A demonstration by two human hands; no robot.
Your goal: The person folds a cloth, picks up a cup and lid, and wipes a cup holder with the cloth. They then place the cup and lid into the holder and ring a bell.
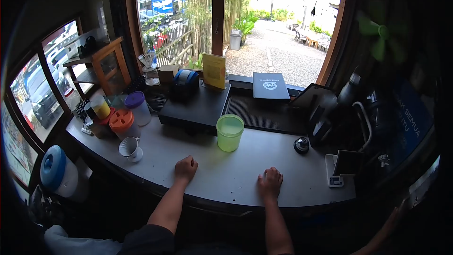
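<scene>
My left hand rests as a closed fist on the grey counter, holding nothing. My right hand lies near the counter's front edge with fingers curled under, also holding nothing. A translucent green cup stands upright a little beyond and between the two hands. A white cup with a handle sits to the left of my left hand. A small black bell-like object sits beyond my right hand.
Containers with orange, purple and yellow tops cluster at the left. A black cash-drawer box with a receipt printer, a yellow sign and a dark menu stand behind. A small scale and dark equipment fill the right.
</scene>
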